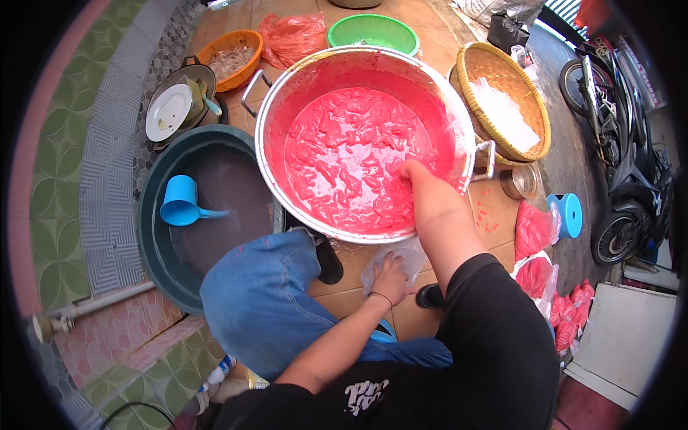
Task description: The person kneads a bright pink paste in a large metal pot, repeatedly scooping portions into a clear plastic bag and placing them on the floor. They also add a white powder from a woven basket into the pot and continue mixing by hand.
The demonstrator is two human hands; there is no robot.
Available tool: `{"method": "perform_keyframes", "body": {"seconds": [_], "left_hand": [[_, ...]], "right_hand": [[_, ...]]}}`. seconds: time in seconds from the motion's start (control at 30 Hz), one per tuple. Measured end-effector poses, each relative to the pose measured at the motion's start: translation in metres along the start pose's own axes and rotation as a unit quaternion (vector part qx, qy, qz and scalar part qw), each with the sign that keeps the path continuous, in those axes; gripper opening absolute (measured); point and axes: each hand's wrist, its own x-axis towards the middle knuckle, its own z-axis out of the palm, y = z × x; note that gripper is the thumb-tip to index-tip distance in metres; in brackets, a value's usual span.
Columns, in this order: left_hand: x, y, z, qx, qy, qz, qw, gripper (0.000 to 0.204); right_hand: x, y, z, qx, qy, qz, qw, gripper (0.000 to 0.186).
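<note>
At five o'clock I see the left hand [389, 277], fingers partly spread against a clear plastic bag [413, 256]; whether they clench it, I cannot tell. At two, the right hand [413, 170] dips into red mixture [344, 140], its grip hidden, inside the pot [261, 136] at twelve. Beyond sits a green basin [358, 29].

Tiled floor [344, 304] here — dark tub [149, 244] left of the left fingers [390, 264], red bag [531, 231] right, green basin [401, 30] well ahead.
</note>
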Motion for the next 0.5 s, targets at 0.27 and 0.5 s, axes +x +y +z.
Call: {"method": "perform_keyframes", "body": {"seconds": [0.27,0.5], "left_hand": [[0.009,-0.031,0.004,-0.142,0.076,-0.067,0.985,0.022],[0.011,-0.028,0.001,-0.188,0.087,-0.119,0.971,0.04]], "right_hand": [[-0.038,-0.012,-0.021,-0.054,-0.114,-0.008,0.992,0.029],[-0.055,-0.06,-0.156,-0.228,-0.093,-0.13,0.96,0.024]]}}
